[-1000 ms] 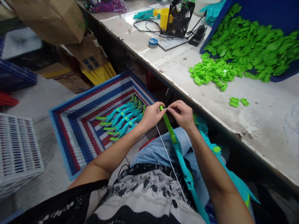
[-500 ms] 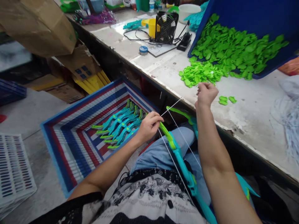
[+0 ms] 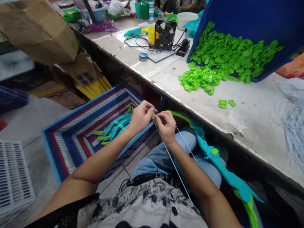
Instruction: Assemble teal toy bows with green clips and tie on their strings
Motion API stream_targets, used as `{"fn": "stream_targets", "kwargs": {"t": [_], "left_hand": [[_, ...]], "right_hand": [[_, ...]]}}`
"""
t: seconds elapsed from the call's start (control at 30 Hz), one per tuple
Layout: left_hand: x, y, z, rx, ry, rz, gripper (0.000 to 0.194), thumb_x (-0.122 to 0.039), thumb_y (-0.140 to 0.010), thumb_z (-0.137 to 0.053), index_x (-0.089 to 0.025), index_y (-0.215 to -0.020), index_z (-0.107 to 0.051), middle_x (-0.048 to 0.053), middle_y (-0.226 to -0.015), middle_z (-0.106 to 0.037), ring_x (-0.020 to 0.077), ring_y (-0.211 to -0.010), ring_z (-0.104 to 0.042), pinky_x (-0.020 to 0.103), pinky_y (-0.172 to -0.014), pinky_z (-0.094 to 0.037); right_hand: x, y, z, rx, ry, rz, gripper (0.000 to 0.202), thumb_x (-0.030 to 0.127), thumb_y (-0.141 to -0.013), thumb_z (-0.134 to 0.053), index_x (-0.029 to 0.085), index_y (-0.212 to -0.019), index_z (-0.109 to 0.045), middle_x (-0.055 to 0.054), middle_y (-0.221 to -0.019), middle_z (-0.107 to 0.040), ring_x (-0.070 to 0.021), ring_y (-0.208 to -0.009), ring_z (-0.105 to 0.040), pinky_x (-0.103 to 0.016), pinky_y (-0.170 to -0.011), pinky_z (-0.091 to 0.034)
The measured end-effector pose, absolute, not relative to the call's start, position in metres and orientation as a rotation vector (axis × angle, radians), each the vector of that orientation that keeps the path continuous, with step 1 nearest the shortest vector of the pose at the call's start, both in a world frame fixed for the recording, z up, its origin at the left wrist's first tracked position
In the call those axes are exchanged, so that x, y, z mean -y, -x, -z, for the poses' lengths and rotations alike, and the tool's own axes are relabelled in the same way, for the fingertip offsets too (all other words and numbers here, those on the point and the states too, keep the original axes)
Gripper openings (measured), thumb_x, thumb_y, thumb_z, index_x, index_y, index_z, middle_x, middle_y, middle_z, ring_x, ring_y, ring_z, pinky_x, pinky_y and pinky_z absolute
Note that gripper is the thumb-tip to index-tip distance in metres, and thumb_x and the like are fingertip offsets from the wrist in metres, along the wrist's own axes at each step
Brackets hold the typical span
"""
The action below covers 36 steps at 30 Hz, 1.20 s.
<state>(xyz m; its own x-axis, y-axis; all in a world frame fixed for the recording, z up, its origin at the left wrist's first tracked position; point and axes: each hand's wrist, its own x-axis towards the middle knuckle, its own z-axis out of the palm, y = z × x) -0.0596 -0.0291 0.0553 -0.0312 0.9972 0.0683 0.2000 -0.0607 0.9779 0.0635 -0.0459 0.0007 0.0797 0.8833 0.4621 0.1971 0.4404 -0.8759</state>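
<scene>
My left hand (image 3: 142, 117) is closed in a pinch on a thin white string (image 3: 175, 168), just left of my other hand. Beside it, my right hand (image 3: 166, 126) grips the green tip (image 3: 154, 118) of a toy bow, with the string at its fingers. Most of that bow is hidden behind my right forearm. Another toy bow (image 3: 215, 155), teal with green ends, rests across my knees on the right; a white string runs down from near its upper end.
On my left, a blue-rimmed crate (image 3: 53, 126) with a striped lining holds several teal and green bows (image 3: 115, 125). The table (image 3: 201, 107) carries loose green pieces (image 3: 199, 77), a tipped blue bin (image 3: 249, 15), a small fan (image 3: 164, 34) and a white string bundle (image 3: 292, 126).
My right hand has come down and left from above the table edge to meet my left hand at the bow tip. My left hand has shifted slightly up and left.
</scene>
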Motion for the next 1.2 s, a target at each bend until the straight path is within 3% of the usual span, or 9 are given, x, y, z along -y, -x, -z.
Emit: {"fn": "stream_targets", "kwargs": {"t": [0.13,0.33,0.57,0.73,0.93,1.07,1.2], "left_hand": [[0.034,0.052,-0.054,-1.269,-1.094,-1.219,0.016,-0.028,-0.076,-0.060,-0.014,-0.084,-0.054,-0.001,-0.060,-0.062,0.0113,-0.046,-0.059,0.020,-0.042,-0.046],[0.031,0.061,-0.061,-1.103,-1.005,-1.015,0.029,-0.035,-0.065,-0.074,-0.010,-0.075,-0.063,0.003,-0.066,-0.066,0.0102,-0.049,-0.061,0.020,-0.046,-0.050],[0.032,0.049,-0.061,-1.133,-0.884,-1.104,0.018,-0.027,-0.068,-0.069,-0.012,-0.071,-0.060,0.001,-0.060,-0.063,0.0100,-0.047,-0.059,0.019,-0.044,-0.048],[0.027,0.044,-0.063,-1.101,-0.755,-1.070,0.007,-0.017,-0.067,-0.061,-0.011,-0.065,-0.060,0.002,-0.057,-0.063,0.0118,-0.051,-0.062,0.023,-0.054,-0.053],[0.028,0.050,-0.062,-1.054,-0.839,-1.004,0.014,-0.016,-0.061,-0.068,-0.009,-0.072,-0.068,0.005,-0.065,-0.068,0.0134,-0.060,-0.065,0.024,-0.062,-0.054],[0.029,0.049,-0.057,-1.112,-0.980,-1.009,0.019,-0.023,-0.062,-0.070,-0.010,-0.076,-0.068,0.001,-0.058,-0.064,0.0106,-0.051,-0.060,0.021,-0.052,-0.049],[0.029,0.050,-0.052,-1.256,-1.204,-1.027,0.021,-0.031,-0.064,-0.072,-0.012,-0.070,-0.067,-0.003,-0.050,-0.056,0.0060,-0.043,-0.047,0.017,-0.043,-0.036]], "right_hand": [[0.040,-0.063,-0.010,1.369,1.032,-0.659,0.010,0.024,-0.085,-0.058,0.018,-0.078,-0.062,0.000,-0.081,-0.055,-0.0101,-0.071,-0.055,-0.022,-0.061,-0.047],[0.029,-0.071,-0.017,1.435,0.975,-0.595,0.010,0.024,-0.086,-0.058,0.020,-0.085,-0.068,0.000,-0.082,-0.057,-0.0107,-0.074,-0.056,-0.023,-0.062,-0.047],[0.029,-0.076,-0.022,1.554,0.936,-0.541,0.024,0.022,-0.089,-0.052,0.024,-0.108,-0.066,-0.001,-0.086,-0.057,-0.0119,-0.079,-0.057,-0.026,-0.070,-0.049],[0.022,-0.091,-0.032,1.749,0.902,-0.405,0.014,0.025,-0.088,-0.056,0.021,-0.089,-0.070,-0.004,-0.084,-0.060,-0.0139,-0.079,-0.058,-0.028,-0.072,-0.049],[0.014,-0.104,-0.034,1.931,0.852,-0.282,0.014,0.020,-0.087,-0.054,0.019,-0.085,-0.067,-0.005,-0.082,-0.062,-0.0155,-0.079,-0.058,-0.030,-0.072,-0.049],[0.019,-0.101,-0.031,1.863,0.901,-0.256,0.012,0.018,-0.085,-0.053,0.019,-0.080,-0.064,-0.004,-0.081,-0.060,-0.0151,-0.076,-0.056,-0.030,-0.071,-0.048],[0.025,-0.100,-0.024,1.676,0.957,-0.593,0.010,0.020,-0.084,-0.055,0.018,-0.077,-0.062,-0.001,-0.076,-0.059,-0.0120,-0.069,-0.057,-0.025,-0.061,-0.048]]}}
